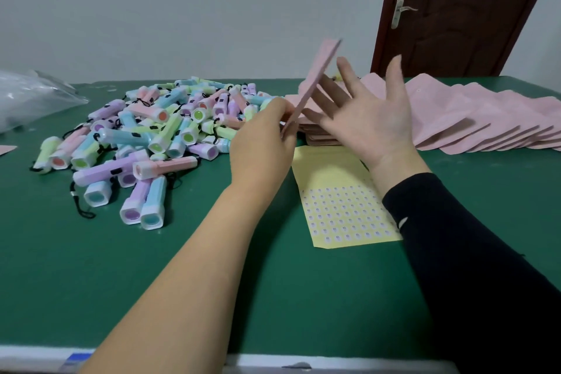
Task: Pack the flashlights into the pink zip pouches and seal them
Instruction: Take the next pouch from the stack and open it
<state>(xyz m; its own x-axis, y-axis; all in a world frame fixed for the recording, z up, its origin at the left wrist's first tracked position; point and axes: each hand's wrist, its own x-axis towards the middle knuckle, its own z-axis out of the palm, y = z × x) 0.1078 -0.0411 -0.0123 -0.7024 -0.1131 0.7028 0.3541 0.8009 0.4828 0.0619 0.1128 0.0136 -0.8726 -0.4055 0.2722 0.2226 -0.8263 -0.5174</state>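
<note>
A pile of pastel flashlights in pink, blue, green and purple covers the left half of the green table. My left hand pinches the lower end of one pink zip pouch, which stands tilted on edge above the table. My right hand is spread flat with straight fingers just right of that pouch, its fingertips close to the pouch's face. A row of overlapping pink pouches lies fanned out behind and to the right of my right hand.
A yellow sheet of small round stickers lies under my right wrist. A clear plastic bag sits at the far left. A dark brown door stands behind the table's right end. The table's near edge is white.
</note>
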